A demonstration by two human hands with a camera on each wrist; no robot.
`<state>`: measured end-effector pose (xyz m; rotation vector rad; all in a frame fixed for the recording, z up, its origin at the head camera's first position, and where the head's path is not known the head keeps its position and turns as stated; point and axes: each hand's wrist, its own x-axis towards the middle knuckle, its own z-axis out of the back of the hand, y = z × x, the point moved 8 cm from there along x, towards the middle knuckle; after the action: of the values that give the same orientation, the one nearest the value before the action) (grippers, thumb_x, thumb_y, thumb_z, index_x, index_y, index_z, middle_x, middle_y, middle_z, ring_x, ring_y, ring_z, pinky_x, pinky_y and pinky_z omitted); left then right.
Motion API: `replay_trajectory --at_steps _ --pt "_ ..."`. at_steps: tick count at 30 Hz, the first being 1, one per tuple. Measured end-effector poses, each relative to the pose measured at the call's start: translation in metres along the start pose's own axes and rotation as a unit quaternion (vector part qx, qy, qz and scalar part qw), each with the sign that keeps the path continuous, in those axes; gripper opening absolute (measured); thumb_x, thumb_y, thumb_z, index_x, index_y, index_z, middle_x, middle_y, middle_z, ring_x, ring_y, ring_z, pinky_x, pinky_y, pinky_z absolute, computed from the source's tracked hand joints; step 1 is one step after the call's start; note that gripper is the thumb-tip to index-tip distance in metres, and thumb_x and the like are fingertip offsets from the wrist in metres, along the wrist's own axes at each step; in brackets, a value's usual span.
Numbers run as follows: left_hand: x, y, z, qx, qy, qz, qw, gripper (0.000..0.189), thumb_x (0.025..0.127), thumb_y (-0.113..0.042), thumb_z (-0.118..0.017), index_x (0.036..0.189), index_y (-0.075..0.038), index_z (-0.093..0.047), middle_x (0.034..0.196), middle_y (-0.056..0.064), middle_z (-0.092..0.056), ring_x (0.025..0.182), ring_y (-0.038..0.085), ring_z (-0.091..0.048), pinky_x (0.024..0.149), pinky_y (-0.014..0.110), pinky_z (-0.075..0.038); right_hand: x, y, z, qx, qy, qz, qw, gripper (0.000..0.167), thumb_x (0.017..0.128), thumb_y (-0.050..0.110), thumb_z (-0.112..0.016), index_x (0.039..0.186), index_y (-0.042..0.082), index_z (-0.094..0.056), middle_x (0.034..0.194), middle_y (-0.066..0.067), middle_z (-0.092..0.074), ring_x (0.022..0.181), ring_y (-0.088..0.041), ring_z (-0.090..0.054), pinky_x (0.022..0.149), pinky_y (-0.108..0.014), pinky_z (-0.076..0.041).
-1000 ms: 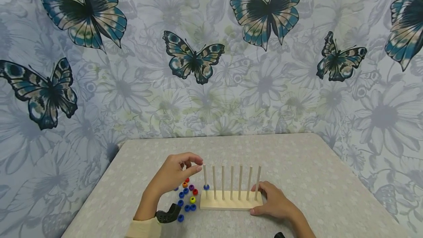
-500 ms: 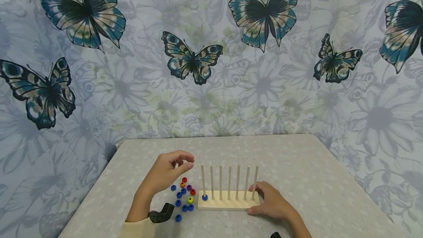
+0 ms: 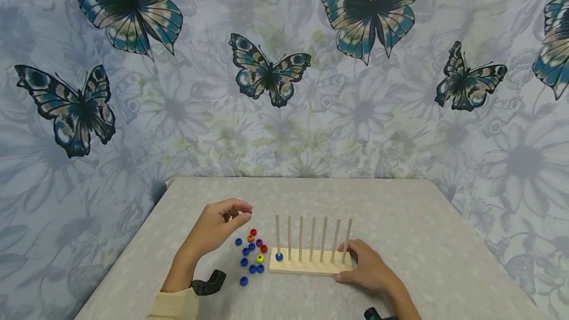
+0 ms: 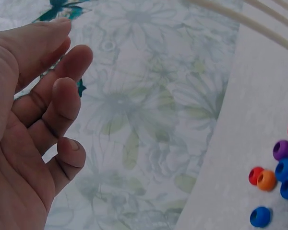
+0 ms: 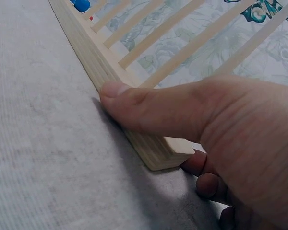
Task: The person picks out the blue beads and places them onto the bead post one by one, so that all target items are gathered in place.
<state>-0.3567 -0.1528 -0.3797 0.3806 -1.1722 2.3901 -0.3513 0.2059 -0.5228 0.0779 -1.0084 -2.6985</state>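
On the near middle of the table (image 3: 400, 221), left of the person's right arm, I can see a wooden peg rack (image 3: 306, 266) with seven upright pegs. A single blue bead (image 3: 279, 257) sits threaded at the foot of the leftmost peg (image 3: 278, 233); the other six pegs are bare. The right hand (image 3: 368, 266) grips the rack's right end, thumb on the near edge and fingers round behind, as if to steady it. Just left of the rack lies a loose scatter: seven blue, two red, one orange (image 3: 251, 238), one purple (image 3: 259, 242) and one yellow bead (image 3: 260, 259). The left hand (image 3: 218, 224) hangs in the air on the far left side of that scatter, fingers loosely bent, thumb apart from them, with nothing pinched.

To my eye this is a pause between beads, one placed and the rest waiting. The next move would seem to call for lowering the left hand, pinching one bead and lining its hole up with a peg tip while the rack is held firm. I find no brand, label or readable writing anywhere; the wall (image 3: 284, 152) carries only printed butterflies and flowers.
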Motion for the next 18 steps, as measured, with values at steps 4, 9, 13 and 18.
replay_trajectory --at_steps 4,9,13,18 --pt "-0.003 0.011 0.009 -0.008 -0.037 0.025 0.999 0.015 0.094 -0.039 -0.07 0.108 -0.034 -0.07 0.088 -0.013 -0.068 0.068 0.014 -0.052 0.06 0.026 -0.044 0.001 0.001 0.007 -0.004 -0.01 -0.006 0.9999 0.062 0.063 0.053 -0.091 0.11 0.028 -0.062 0.11 0.007 -0.06 0.108 -0.015 -0.056 0.1 -0.051 -0.045" --pt "-0.015 0.026 0.008 -0.029 -0.062 0.053 0.9962 0.017 0.095 -0.04 -0.069 0.11 -0.033 -0.07 0.093 -0.007 -0.07 0.073 0.014 -0.056 0.063 0.027 -0.047 0.001 -0.001 0.008 -0.002 -0.002 -0.01 0.9999 0.061 0.063 0.052 -0.091 0.111 0.028 -0.061 0.113 0.005 -0.06 0.113 -0.017 -0.056 0.103 -0.054 -0.044" --pt "-0.024 0.04 0.006 -0.036 -0.09 0.066 0.9931 0.019 0.096 -0.039 -0.067 0.113 -0.032 -0.069 0.096 -0.005 -0.072 0.074 0.014 -0.057 0.062 0.026 -0.047 -0.001 0.0 0.006 0.005 0.004 -0.001 1.0 0.06 0.064 0.051 -0.091 0.111 0.027 -0.062 0.114 0.004 -0.06 0.114 -0.019 -0.056 0.103 -0.055 -0.044" --pt "-0.033 0.061 -0.002 -0.039 -0.102 0.102 0.9888 0.023 0.099 -0.04 -0.062 0.119 -0.029 -0.068 0.105 -0.01 -0.071 0.08 0.013 -0.058 0.067 0.025 -0.047 -0.001 0.002 0.003 0.013 0.006 0.01 0.9998 0.059 0.065 0.05 -0.09 0.111 0.026 -0.061 0.115 0.003 -0.061 0.116 -0.02 -0.056 0.103 -0.053 -0.045"
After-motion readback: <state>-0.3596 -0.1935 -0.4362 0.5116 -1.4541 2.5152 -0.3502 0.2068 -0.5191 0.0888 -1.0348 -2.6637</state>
